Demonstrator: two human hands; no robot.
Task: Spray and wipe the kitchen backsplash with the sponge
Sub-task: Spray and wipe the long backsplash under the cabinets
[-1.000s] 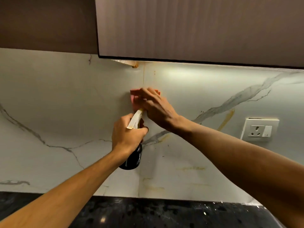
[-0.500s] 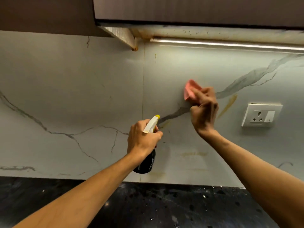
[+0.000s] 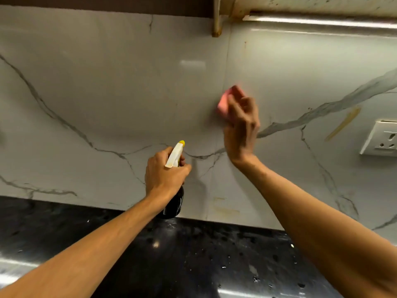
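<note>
The white marble backsplash with grey veins fills the wall ahead. My right hand holds a pink sponge flat against it, just right of the vertical tile seam; the sponge is motion-blurred. My left hand grips a dark spray bottle by its neck, lower and to the left of the sponge. The bottle's white trigger head with a yellow nozzle points up toward the wall. A brownish-yellow streak marks the tile to the right.
A white wall socket sits at the right edge. The black speckled countertop runs below the wall. An under-cabinet light strip and a stained cabinet edge hang above. Faint yellow stains lie near the backsplash base.
My right hand with the sponge swept right across the seam, then came back left toward it. My left hand keeps the bottle. The view has tilted down.
</note>
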